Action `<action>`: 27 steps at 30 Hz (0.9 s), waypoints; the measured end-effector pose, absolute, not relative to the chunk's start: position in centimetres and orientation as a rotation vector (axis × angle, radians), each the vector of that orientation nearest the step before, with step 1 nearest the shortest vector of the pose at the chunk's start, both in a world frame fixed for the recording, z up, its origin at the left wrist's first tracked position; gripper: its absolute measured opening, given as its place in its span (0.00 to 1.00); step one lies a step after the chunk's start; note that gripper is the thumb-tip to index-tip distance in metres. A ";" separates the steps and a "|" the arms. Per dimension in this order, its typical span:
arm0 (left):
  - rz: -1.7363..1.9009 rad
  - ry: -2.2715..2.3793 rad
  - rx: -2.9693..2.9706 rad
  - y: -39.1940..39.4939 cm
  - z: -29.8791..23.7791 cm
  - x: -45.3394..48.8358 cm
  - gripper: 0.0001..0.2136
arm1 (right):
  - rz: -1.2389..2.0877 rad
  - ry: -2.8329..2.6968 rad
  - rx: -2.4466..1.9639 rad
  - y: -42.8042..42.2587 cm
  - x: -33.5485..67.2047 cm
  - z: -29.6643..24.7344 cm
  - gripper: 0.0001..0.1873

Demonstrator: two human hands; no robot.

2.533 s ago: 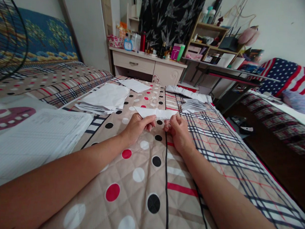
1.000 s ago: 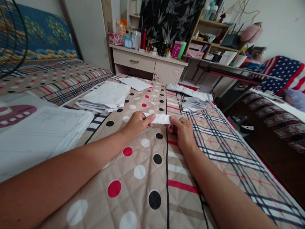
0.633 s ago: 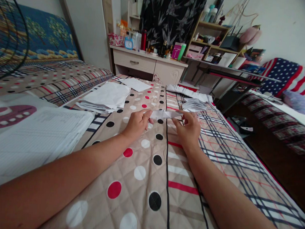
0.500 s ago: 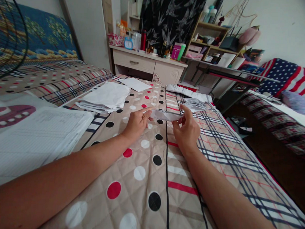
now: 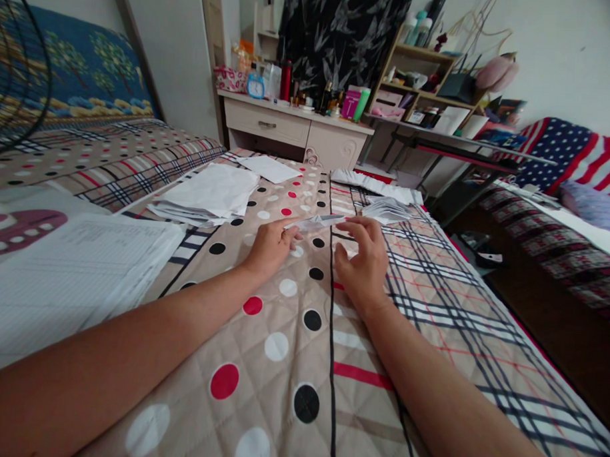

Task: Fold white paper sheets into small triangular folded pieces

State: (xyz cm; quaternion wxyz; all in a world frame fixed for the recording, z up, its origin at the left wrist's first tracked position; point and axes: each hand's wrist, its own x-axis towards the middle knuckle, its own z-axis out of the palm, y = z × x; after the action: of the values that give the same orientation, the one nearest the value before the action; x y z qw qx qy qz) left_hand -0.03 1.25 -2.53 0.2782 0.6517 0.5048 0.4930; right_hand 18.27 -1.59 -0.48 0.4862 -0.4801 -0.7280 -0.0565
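Note:
Between my hands, just over the dotted bedspread (image 5: 277,287), is a narrow folded strip of white paper (image 5: 316,223). My left hand (image 5: 270,246) pinches its left end between thumb and fingers. At the strip's right end, my right hand (image 5: 364,257) has thumb and fingers apart, with the fingertips close to the paper; whether they touch it I cannot tell. Beyond the right hand lies a small pile of folded papers (image 5: 386,210). A stack of white sheets (image 5: 211,190) rests past my left hand, with a single sheet (image 5: 270,168) behind it.
A thick pile of lined sheets (image 5: 83,267) lies at the left beside my forearm. A long white folded piece (image 5: 374,184) is at the far end of the bed. Beyond stand a dresser (image 5: 268,124) and a shelf unit (image 5: 420,92). A fan (image 5: 45,79) is at far left.
My right hand has let go of its pinch on the strip's right end, its fingers opening and shifting slightly left. The strip has tilted, and the left hand still holds it.

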 end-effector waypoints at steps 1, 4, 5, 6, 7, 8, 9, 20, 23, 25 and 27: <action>1.305 1.341 1.764 1.2 -2.5 0.0 0.15 | -0.114 -1.802 -1.156 -1.6 18.2 -0.6 0.18; 1.242 1.283 1.808 1.1 -2.5 0.1 0.14 | -0.093 -1.881 -1.164 -1.6 18.1 -0.8 0.16; 1.217 1.265 1.828 1.1 -2.5 0.1 0.14 | -0.101 -1.898 -1.178 -1.6 18.1 -0.8 0.15; 1.194 1.250 1.855 1.1 -2.5 0.1 0.14 | -0.108 -1.911 -1.192 -1.6 18.0 -0.8 0.14; 1.176 1.238 1.885 1.2 -2.6 0.1 0.13 | -0.110 -1.926 -1.205 -1.6 18.0 -0.7 0.13; 1.163 1.230 1.919 1.2 -2.8 0.1 0.13 | -0.104 -1.944 -1.216 -1.6 18.0 -0.7 0.12; 1.155 1.230 1.953 1.3 -2.9 0.1 0.13 | -0.092 -1.962 -1.226 -1.6 18.0 -0.6 0.12; 1.132 1.256 2.054 1.5 -3.6 0.1 0.17 | -0.076 -2.040 -1.303 -1.4 17.9 -0.9 0.13; 1.127 1.238 2.040 1.6 -3.6 0.1 0.20 | -0.013 -2.088 -1.299 -1.1 18.0 -1.0 0.11; 1.145 1.242 2.005 1.6 -3.6 0.2 0.21 | -0.003 -2.066 -1.289 -0.6 18.8 -0.9 0.11; 1.156 1.254 1.954 1.5 -3.5 0.2 0.20 | -0.062 -1.992 -1.280 0.5 20.5 -0.8 0.12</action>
State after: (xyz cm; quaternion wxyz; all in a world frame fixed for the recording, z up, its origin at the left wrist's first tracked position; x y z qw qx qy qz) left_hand 0.21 1.50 -3.54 0.2703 0.7253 0.4655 0.4291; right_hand 20.51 0.52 -0.83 0.3771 -0.5004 -0.7790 -0.0244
